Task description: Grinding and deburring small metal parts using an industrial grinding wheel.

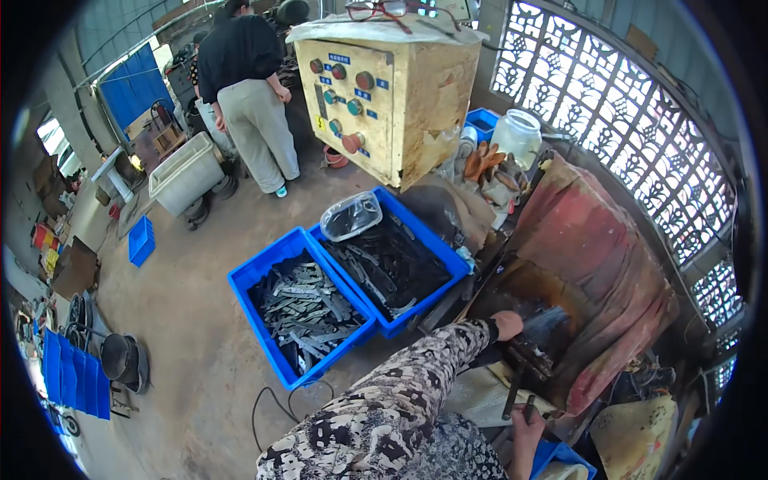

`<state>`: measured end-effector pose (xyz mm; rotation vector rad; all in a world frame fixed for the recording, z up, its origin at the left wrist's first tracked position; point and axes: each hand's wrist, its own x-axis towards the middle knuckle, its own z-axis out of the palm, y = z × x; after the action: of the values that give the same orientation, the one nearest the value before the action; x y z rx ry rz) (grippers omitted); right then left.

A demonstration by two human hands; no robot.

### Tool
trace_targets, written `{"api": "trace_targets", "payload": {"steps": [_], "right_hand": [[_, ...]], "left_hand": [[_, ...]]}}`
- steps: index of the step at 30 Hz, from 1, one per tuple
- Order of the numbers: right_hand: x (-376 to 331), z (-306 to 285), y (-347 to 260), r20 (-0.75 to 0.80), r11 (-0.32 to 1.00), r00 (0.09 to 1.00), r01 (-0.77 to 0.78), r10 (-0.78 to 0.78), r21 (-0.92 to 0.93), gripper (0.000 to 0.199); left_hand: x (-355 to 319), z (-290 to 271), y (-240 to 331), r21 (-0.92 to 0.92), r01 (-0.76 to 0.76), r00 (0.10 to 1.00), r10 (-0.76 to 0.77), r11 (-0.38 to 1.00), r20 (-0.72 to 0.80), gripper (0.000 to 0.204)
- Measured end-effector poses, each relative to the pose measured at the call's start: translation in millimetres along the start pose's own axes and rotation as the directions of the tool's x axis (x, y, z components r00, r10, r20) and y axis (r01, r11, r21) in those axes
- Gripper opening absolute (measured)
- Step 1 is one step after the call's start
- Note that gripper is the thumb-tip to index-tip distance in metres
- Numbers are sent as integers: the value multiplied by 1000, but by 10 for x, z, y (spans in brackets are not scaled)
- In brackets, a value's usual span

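Note:
My left hand (506, 325) reaches into the dark, brown-stained hollow of a machine (524, 288). It looks closed, but what its fingers hold is hidden. Pale streaks like spray (550, 322) blur the spot just right of it. Lower down, my right hand (527, 436) is wrapped around a short dark bar handle (530, 408). A second dark rod (512, 395) stands beside that handle. Left of my arm, a blue crate (240, 280) holds many flat grey metal strips (308, 300). The adjoining blue crate (444, 298) holds darker strips and a clear plastic tray (352, 215).
A stained red cloth (596, 272) drapes the machine's right side. Behind the crates stands a yellowed control box (400, 104) with buttons, glasses on top. Gloves (484, 164) and a clear jar (518, 136) lie near the lattice window. Another person (248, 88) stands farther back, beside a white tub (188, 172).

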<state>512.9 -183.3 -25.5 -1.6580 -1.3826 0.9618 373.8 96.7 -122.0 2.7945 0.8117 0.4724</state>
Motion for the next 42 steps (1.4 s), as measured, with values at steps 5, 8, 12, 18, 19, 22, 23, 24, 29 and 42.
{"api": "trace_targets", "payload": {"steps": [5, 8, 12, 18, 19, 22, 23, 24, 29, 42], "right_hand": [[198, -82, -318, -76, 835, 959, -198, 274, 514, 14], [423, -126, -276, -23, 727, 961, -192, 274, 660, 16], [605, -90, -144, 18, 612, 949, -217, 315, 760, 18], [1086, 65, 122, 16, 126, 820, -107, 571, 986, 24], [1165, 46, 389, 72, 63, 921, -103, 383, 993, 26], [933, 148, 47, 75, -20, 907, -73, 414, 997, 30], [757, 203, -9, 55, 102, 953, -89, 298, 991, 26], [709, 284, -56, -13, 189, 946, -50, 323, 981, 15], [1154, 410, -431, 5, 77, 954, -29, 300, 997, 29], [538, 157, -417, 87, 52, 971, -101, 225, 994, 59]], "left_hand": [[-121, 188, -21, -55, 126, 992, -125, 990, 20, 20], [-171, 107, -43, -36, 145, 989, -144, 989, 31, 20], [-341, -262, 115, -79, 248, 969, -248, 966, 6, 19], [-474, -911, 893, -200, 100, 948, -154, 975, -277, 16], [-458, -954, 1066, -218, 66, 951, -128, 974, -281, 16], [-584, -971, 1476, -214, 39, 977, -83, 976, -197, 15], [-706, -1075, 1562, -164, 46, 992, -64, 985, -109, 15], [-772, -1154, 1557, -183, 53, 997, -63, 982, -51, 16], [-764, -1600, 650, -574, -89, 996, 62, 814, -66, 59], [-226, -1051, -560, -796, 604, 766, -304, 40, 566, 45]]}}
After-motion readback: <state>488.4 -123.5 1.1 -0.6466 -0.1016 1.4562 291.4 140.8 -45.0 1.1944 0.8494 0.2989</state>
